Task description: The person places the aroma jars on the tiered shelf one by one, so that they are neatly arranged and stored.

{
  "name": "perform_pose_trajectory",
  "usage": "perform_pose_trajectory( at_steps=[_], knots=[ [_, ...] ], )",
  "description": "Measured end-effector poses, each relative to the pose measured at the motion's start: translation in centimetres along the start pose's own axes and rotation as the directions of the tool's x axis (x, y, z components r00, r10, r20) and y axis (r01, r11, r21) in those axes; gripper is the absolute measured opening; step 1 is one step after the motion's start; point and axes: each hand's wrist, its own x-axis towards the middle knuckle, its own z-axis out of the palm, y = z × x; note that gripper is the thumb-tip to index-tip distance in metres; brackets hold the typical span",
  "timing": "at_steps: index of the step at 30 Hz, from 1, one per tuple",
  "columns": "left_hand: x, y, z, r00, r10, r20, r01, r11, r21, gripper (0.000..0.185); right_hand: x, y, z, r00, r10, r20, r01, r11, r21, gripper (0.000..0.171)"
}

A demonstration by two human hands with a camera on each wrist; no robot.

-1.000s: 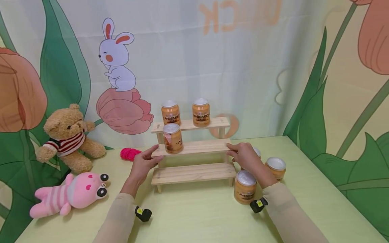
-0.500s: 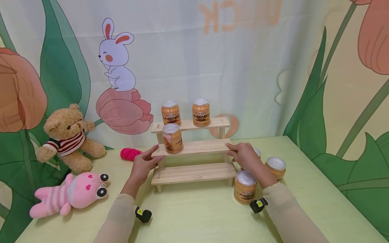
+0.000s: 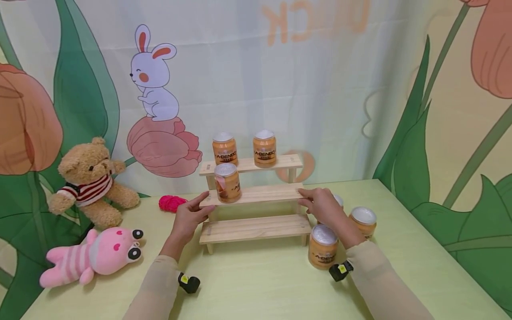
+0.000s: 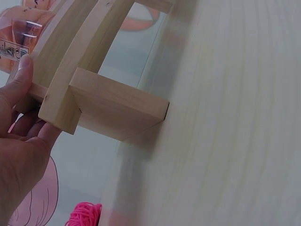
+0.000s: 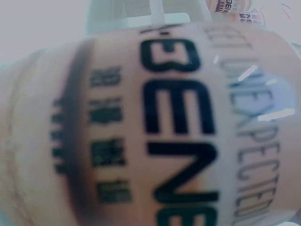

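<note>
the three-step wooden rack (image 3: 252, 209) stands on the pale green table (image 3: 260, 284), at about 12 o'clock from the person. the left hand (image 3: 188, 218) grasps the left end of the middle step, thumb on top and fingers underneath, as the left wrist view shows (image 4: 21, 117). the right hand (image 3: 322, 205) rests its fingers over the right end of the same step; whether they curl round the edge cannot be told.

three orange jars are already on the rack: two on the top step (image 3: 225, 148) (image 3: 264, 148) and one on the middle step (image 3: 227, 182), toward its left end. the bottom step is bare.

by my reading the stocking is about half done: three more jars wait on the table at 3 o'clock of the rack, the nearest jar (image 3: 322, 246) just beside the right forearm, another (image 3: 362, 220) behind it, a third mostly hidden by the right hand.

out at 9 o'clock lie a pink yarn ball (image 3: 171, 203), a teddy bear (image 3: 90, 181) and a pink plush toy (image 3: 94, 254).
</note>
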Motion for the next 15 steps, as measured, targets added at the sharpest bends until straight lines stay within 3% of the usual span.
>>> perform_pose_trajectory(
  at_steps=[8, 15],
  knots=[
    [0.0, 0.0, 0.0, 1.000, 0.008, -0.002, -0.008, 1.000, 0.008, 0.059, 0.1, 0.0, -0.9, 1.000, -0.010, 0.010, 0.010, 0.999, -0.053, 0.053],
    [0.2, -0.1, -0.2, 1.000, 0.003, -0.002, -0.003, 1.000, 0.008, 0.060, 0.3, 0.5, -2.3, 0.996, 0.082, 0.029, -0.082, 0.997, -0.001, 0.060]
  ],
)
